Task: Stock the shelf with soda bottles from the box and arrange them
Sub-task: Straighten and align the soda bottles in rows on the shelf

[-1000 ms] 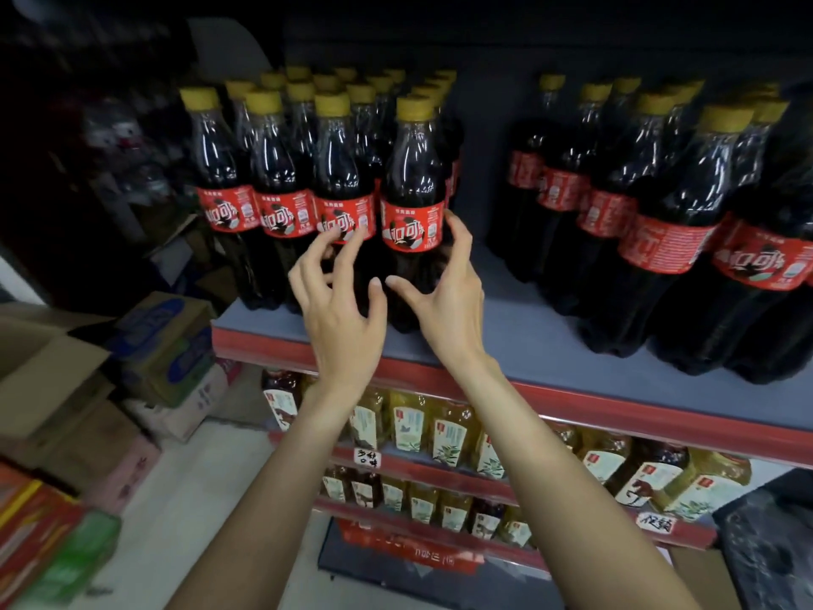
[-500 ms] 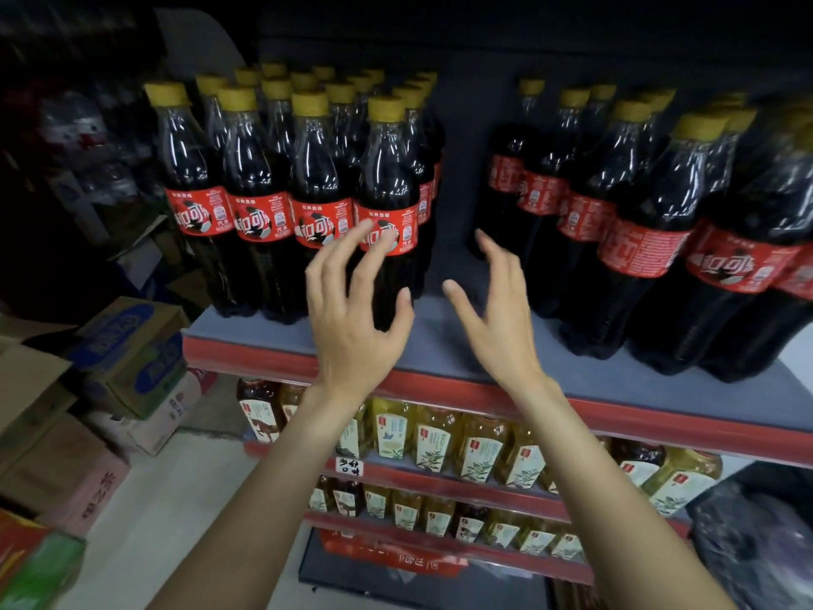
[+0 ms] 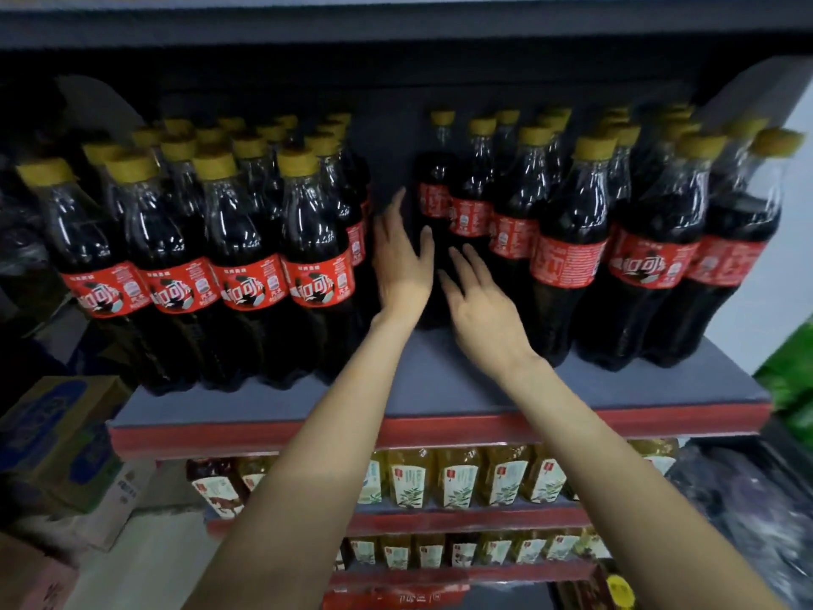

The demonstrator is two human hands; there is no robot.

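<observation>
You've let go of the front bottle (image 3: 317,275) in the left group, and both hands have slid across into the gap in the middle of the shelf (image 3: 440,389). Your left hand (image 3: 402,261) is spread, fingers straight, reaching deep between the two blocks of soda. Your right hand (image 3: 481,310) is open too, fingers fanned toward the low, dark bottle (image 3: 433,222) at the back of the right group (neither hand grips anything yet, though the fingertips look very near that bottle). So the left rows seem squared up, labels facing out, and your attention has moved to the right-hand bottles (image 3: 572,257), which sit staggered in a slanting line. I'd judge you're about to pull those forward or straighten them. The box isn't clearly identifiable here; cartons (image 3: 57,438) sit low on the left.
</observation>
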